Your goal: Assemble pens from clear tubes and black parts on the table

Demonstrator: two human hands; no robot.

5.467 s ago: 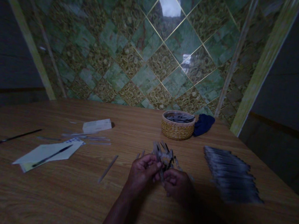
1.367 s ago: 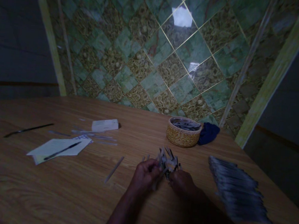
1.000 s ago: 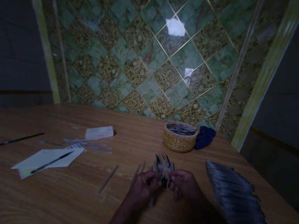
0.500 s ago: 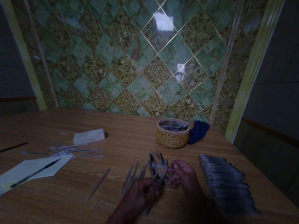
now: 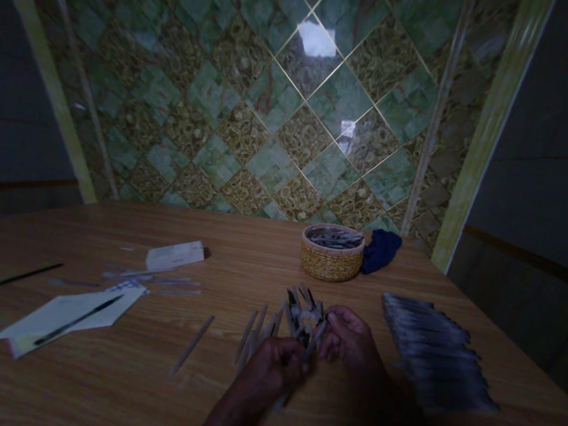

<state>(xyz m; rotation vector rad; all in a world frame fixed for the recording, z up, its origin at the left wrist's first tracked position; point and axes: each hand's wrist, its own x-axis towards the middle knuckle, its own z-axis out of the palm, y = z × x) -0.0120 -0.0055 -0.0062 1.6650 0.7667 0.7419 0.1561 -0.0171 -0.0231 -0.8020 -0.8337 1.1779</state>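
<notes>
My left hand (image 5: pixel 274 366) is closed, thumb and fingers pinching the lower end of a thin grey stick (image 5: pixel 315 340). The stick slants up toward my right hand (image 5: pixel 350 333), whose thumb and forefinger are pinched together at its upper end. Just behind my fingers is a loose cluster of grey and dark sticks (image 5: pixel 298 305), partly hidden by both hands. Several more grey sticks (image 5: pixel 246 336) lie left of the cluster, and a single stick (image 5: pixel 192 345) lies farther left. Dim light and blur obscure the exact kind of stick.
A woven basket (image 5: pixel 330 265) full of similar sticks stands behind, beside a dark blue cloth (image 5: pixel 381 250). To the right lies a row of dark sticks (image 5: pixel 439 352). At left are paper (image 5: pixel 74 310) with a pen (image 5: pixel 80 319), pale strips (image 5: pixel 177 283), a small box (image 5: pixel 175 256) and a black rod (image 5: pixel 11 282).
The view has shifted slightly, so the table things sit a little to the right. My right fingertips have come closer to the upper end of the stick in my left hand.
</notes>
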